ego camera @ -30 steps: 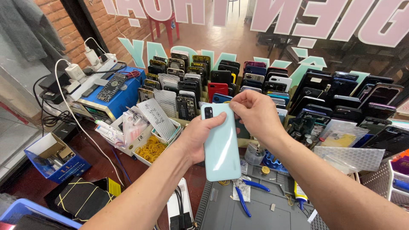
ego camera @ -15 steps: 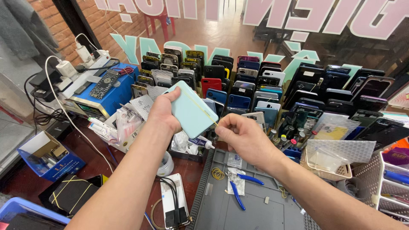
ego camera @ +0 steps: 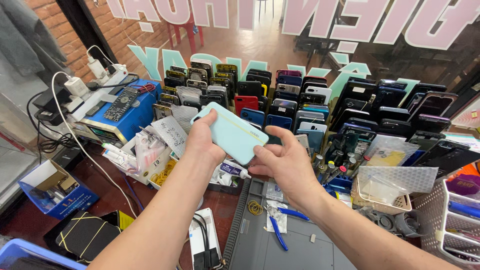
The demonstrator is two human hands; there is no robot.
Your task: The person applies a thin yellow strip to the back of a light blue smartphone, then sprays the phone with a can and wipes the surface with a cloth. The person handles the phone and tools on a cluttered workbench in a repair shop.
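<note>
While the left hand (ego camera: 206, 137) now grips the pale mint phone (ego camera: 231, 132) by its end, back side up and tilted flat above the table (ego camera: 295, 247), the right hand (ego camera: 282, 162) has come off the top edge it was pinching a second ago and sits half open, fingertips just touching the lower corner. So the phone has been turned over for a look. Its back is smooth, unmarked, with a thin yellowish line along it. Rows of phones (ego camera: 300, 100) stand behind.
</note>
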